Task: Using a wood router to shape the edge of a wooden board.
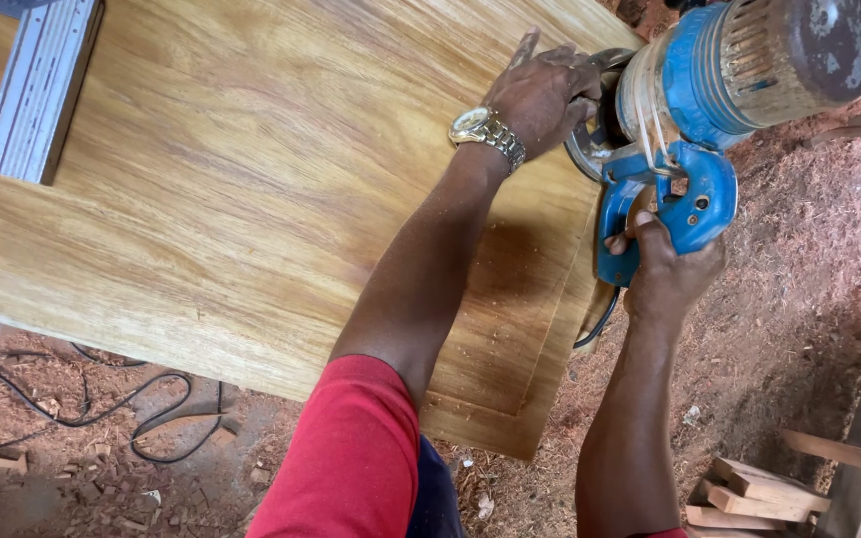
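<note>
blue power router (710, 90) at the right edge of a wooden panel (251, 199), left hand (545, 95) gripping its side knob, right hand (670, 274) closed around its blue handle, metal bar (37, 90) lying top left, sawdust floor (809, 259) below

Counted in view: one large wooden panel (251, 199); one blue power router (710, 110), held by two hands, the left hand (545, 95) and the right hand (670, 274); one wristwatch (487, 133), worn on the left wrist; one grey metal straightedge (40, 85), lying on the panel. On the ground: one black cable (102, 408), looped in the sawdust; at least four loose wood offcuts (749, 493), stacked at lower right, exact number uncertain.
</note>
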